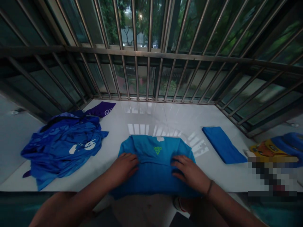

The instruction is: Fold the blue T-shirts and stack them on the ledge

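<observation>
A teal blue shirt [155,151] with a small green logo lies partly folded on the white ledge [146,116], its lower part hanging over the near edge. My left hand [124,165] rests flat on the shirt's left side, fingers stretched toward the middle. My right hand [189,171] lies flat on its right side, fingers spread and pointing left, a dark band on the wrist. Neither hand grips the cloth.
A heap of crumpled blue garments [63,145] with white lettering lies at the left, a purple cloth [101,108] behind it. A folded blue cloth [222,143] sits at the right. Metal window bars [146,56] enclose the ledge. Orange and blue fabric [272,148] lies at far right.
</observation>
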`<state>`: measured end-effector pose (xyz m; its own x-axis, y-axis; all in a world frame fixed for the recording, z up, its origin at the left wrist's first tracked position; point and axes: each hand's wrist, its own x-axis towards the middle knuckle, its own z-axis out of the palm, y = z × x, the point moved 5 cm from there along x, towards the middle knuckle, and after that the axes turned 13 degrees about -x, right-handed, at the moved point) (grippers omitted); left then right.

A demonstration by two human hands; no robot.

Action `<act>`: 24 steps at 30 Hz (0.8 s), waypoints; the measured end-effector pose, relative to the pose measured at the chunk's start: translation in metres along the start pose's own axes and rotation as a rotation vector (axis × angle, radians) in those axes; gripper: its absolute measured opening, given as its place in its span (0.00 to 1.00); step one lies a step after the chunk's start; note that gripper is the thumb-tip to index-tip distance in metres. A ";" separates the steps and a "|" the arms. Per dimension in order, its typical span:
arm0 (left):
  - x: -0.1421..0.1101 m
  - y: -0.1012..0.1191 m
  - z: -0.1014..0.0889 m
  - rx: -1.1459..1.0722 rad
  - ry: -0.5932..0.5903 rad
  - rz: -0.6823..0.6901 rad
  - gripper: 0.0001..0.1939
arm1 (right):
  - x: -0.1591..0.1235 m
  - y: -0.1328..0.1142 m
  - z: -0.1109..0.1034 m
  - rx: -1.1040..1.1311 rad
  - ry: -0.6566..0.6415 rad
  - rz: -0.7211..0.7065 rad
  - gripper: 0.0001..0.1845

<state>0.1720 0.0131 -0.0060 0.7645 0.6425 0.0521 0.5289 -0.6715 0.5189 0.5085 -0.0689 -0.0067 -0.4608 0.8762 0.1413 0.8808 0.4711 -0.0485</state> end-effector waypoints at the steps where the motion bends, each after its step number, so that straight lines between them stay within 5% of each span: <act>1: 0.000 -0.002 -0.005 -0.029 0.019 -0.006 0.09 | -0.001 0.004 0.000 0.016 0.009 0.013 0.11; 6: 0.053 -0.037 -0.047 -0.026 0.095 -0.151 0.16 | 0.046 0.050 -0.019 0.007 0.085 0.190 0.16; 12: 0.123 -0.092 -0.047 -0.007 0.050 -0.370 0.17 | 0.109 0.092 0.007 -0.097 -0.119 0.362 0.18; 18: 0.119 -0.132 -0.055 -0.135 -0.042 -0.403 0.15 | 0.097 0.125 0.027 -0.065 -0.221 0.408 0.12; 24: 0.122 -0.144 -0.060 -0.198 -0.158 -0.397 0.15 | 0.101 0.133 0.026 -0.013 -0.273 0.373 0.11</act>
<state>0.1670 0.2098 -0.0230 0.5718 0.7611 -0.3063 0.7234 -0.2917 0.6258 0.5766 0.0846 -0.0244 -0.1224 0.9812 -0.1490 0.9924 0.1187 -0.0336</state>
